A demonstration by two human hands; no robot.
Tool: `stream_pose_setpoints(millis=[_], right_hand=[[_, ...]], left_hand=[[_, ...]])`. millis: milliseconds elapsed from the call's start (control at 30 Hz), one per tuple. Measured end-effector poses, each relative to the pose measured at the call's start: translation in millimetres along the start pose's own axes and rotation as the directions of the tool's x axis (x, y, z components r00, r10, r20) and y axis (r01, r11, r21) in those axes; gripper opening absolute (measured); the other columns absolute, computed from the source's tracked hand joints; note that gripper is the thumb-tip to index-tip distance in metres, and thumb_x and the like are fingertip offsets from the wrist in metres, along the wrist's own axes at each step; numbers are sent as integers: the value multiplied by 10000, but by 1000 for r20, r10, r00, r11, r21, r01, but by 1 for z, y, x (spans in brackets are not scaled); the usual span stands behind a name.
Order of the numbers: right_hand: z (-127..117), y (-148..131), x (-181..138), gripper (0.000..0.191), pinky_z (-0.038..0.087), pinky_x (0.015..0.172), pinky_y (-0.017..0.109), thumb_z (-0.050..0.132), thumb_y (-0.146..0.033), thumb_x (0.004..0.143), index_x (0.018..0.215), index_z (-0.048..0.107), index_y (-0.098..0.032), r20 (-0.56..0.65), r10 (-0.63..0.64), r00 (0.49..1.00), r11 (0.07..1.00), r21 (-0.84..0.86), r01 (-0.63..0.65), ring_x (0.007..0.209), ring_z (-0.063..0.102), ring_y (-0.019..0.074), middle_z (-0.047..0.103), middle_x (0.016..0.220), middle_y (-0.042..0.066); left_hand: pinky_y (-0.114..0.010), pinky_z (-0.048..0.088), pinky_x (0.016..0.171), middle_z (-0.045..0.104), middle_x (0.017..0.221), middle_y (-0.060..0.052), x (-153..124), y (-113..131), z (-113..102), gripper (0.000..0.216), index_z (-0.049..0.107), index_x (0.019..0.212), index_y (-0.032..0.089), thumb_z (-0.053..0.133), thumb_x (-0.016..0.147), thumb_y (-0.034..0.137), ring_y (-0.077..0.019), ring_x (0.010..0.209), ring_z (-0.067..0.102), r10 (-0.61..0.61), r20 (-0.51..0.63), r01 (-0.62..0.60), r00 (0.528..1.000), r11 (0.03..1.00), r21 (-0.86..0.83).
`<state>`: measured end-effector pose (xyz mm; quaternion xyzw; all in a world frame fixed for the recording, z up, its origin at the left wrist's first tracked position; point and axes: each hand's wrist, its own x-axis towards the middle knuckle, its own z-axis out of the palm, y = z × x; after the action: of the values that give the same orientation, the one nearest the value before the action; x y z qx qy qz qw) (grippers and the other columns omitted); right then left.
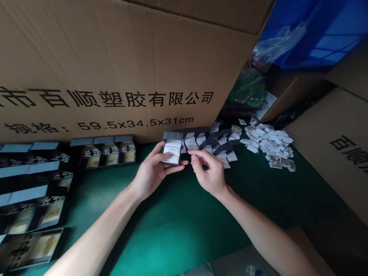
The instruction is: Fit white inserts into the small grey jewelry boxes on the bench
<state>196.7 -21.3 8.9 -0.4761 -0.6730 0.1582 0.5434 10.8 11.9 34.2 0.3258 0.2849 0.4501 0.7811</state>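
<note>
My left hand (pixel 151 168) grips a small dark hinged box (pixel 172 151) from its left side and below. The lid stands up, and a white lining with a faint dark line of print shows inside. Just to the right, my right hand (pixel 208 170) is closed in a pinch, thumb against fingers, apart from the box; whatever the fingertips may hold is too small to make out. Behind and beside the right hand lie several more small dark boxes with white linings (pixel 191 141), some overlapping.
A loose heap of small white pieces (pixel 272 141) lies at the right on the green tabletop (pixel 167 238). Rows of larger open dark boxes (pixel 53 209) stand at the left. A big cardboard carton (pixel 99 55) walls off the back; another carton (pixel 350 158) stands at the right.
</note>
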Motion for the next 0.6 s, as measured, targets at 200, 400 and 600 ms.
stream_pose_setpoints(millis=[200,400,600], right_hand=[[1,0,-2,241,523,628,294,549,-184,957,1082,741,-258,65,-100,993,993,-58,104,668,634,157,712,822,33],[4,3,-2,240,497,572,252,522,-154,968,1074,727,-219,119,-196,973,974,-93,207,598,594,121,692,776,18],[5,5,-3,226,481,539,228,521,-122,965,1062,712,-192,139,-238,961,963,-94,252,576,581,101,702,787,21]], left_hand=[[-251,576,623,748,1108,-78,1,-3,-3,254,584,1009,189,767,877,305,-158,762,728,67,-55,-59,996,989,139],[-194,517,555,725,1188,-106,1,-3,-5,290,609,1067,165,776,880,310,-93,694,672,52,-42,-43,998,981,190],[-200,538,594,721,1167,-79,0,-5,-4,286,606,1070,183,769,889,335,-108,746,685,64,2,-64,998,980,189]])
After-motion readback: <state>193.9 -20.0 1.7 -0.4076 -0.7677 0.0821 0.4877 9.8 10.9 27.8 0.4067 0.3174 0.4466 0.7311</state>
